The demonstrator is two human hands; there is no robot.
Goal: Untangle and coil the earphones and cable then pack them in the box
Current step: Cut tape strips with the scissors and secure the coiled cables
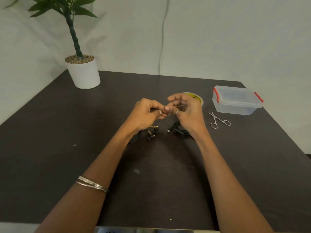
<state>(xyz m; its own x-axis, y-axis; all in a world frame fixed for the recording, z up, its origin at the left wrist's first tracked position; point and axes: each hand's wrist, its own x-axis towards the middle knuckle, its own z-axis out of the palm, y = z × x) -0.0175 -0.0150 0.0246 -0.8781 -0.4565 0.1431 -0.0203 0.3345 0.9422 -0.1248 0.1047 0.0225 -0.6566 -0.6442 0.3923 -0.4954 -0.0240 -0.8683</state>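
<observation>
Black earphones (152,134) with gold stems lie on the dark table (67,132), partly under my left wrist. A black cable (175,129) with a small plug sits bunched under my right wrist. Both hands hover above them, close together. My left hand (148,113) has its fingers curled, with thumb and fingertips pinched together. My right hand (188,111), with a ring on one finger, pinches a thin pale strand (180,106) that runs toward the left fingertips. The clear plastic box (235,102) with red clips stands lidded at the right.
A round spool (196,98) with a yellow label lies just behind my right hand. Small silver scissors (218,121) lie between the hands and the box. A potted plant (84,73) stands at the table's far left corner.
</observation>
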